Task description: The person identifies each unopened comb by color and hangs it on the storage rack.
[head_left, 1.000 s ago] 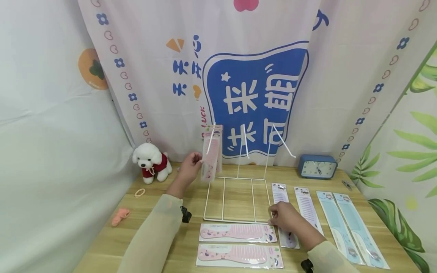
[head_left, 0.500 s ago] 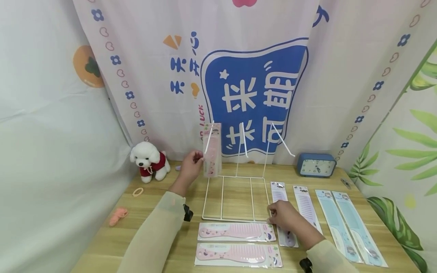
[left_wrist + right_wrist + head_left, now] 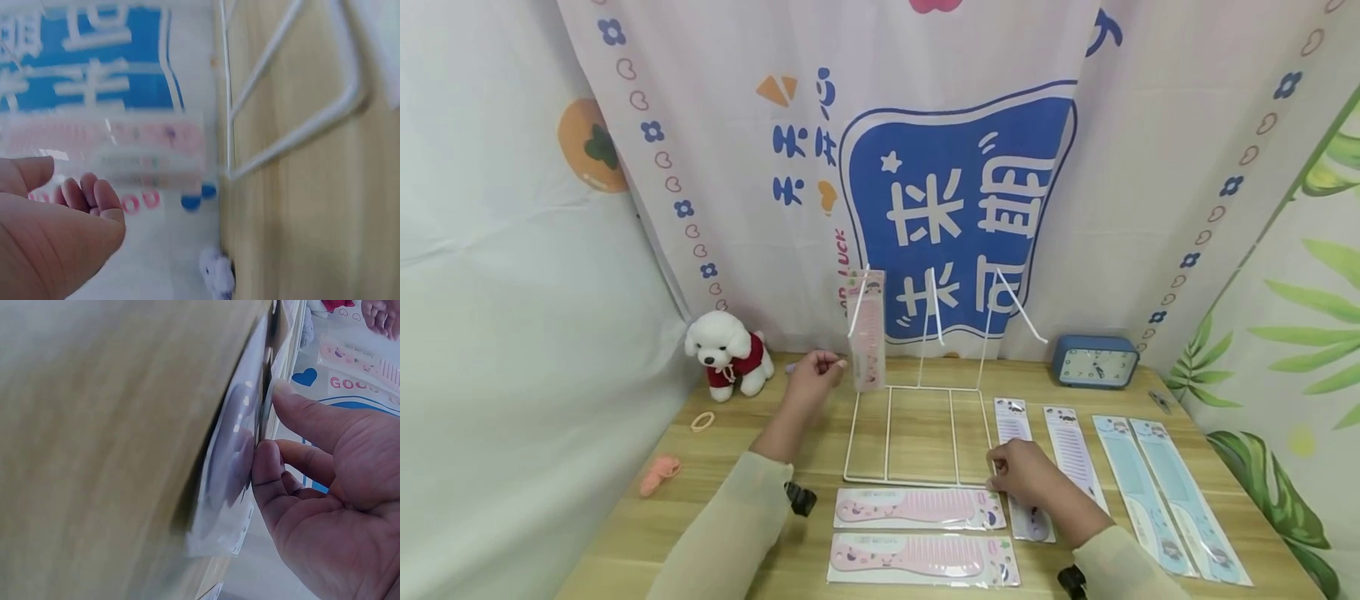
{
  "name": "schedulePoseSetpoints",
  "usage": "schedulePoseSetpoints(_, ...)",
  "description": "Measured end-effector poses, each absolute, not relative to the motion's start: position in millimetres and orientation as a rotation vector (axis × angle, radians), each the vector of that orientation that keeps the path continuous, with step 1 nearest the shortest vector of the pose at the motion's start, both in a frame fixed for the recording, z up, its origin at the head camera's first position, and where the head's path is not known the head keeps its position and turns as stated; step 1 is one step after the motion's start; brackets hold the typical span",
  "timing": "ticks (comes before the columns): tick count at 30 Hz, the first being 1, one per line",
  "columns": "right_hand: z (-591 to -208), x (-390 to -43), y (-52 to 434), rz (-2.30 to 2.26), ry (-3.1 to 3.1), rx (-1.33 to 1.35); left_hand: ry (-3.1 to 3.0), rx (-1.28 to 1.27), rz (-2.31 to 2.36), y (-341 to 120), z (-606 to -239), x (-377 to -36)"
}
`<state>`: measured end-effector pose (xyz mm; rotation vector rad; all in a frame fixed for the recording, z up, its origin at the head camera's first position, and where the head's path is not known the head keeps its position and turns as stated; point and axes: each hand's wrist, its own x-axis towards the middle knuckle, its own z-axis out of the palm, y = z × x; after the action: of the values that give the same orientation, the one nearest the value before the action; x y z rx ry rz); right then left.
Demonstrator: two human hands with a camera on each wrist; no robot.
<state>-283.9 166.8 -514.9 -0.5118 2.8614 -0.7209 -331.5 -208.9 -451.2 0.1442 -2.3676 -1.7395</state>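
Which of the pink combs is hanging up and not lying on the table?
The pink comb packet on the leftmost hook of the white wire rack, beside the left hand. The other two pink combs lie flat in front of the rack.

- The head view is bright and evenly lit, with only soft, faint shadows on the bench [image 3: 647, 533].
- Straight lines bow slightly toward its edges.
- The left wrist view is smeared by motion blur; the hanging comb pack [image 3: 106, 140] is hazy.
- The right wrist view is soft, the bench surface out of focus.
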Motion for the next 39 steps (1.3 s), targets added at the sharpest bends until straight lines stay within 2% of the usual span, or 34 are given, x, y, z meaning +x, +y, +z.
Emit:
schedulePoseSetpoints(2,-513.6,-284.2,167.1,-0.716,2.867,-0.511,-2.461,0.016,-1.774,-201.8,-453.9,-311.8)
schedulePoseSetpoints(8,-512.1,-286.4,168.0,-0.705,2.869,-0.52,-2.907,-0.827,-1.379,-166.5,-465.1,-238.7)
schedulePoseSetpoints(12,-513.0,-287.2,168.3,-0.706,2.871,-0.525,-3.017,-1.102,-1.016,-145.9,-476.5,-204.8)
schedulePoseSetpoints(19,-514.2,-284.4,167.9,-0.716,2.863,-0.511,-3.106,-1.123,-0.612,-132.1,-493.6,-185.2)
schedulePoseSetpoints(31,-513.6,-282.6,166.2,-0.719,2.871,-0.507,-3.042,-1.215,-0.342,-127.6,-501.2,-181.0)
schedulePoseSetpoints(39,-512.1,-280.3,165.4,-0.732,2.853,-0.502,-3.081,-1.13,-0.267,-127.8,-495.2,-174.4)
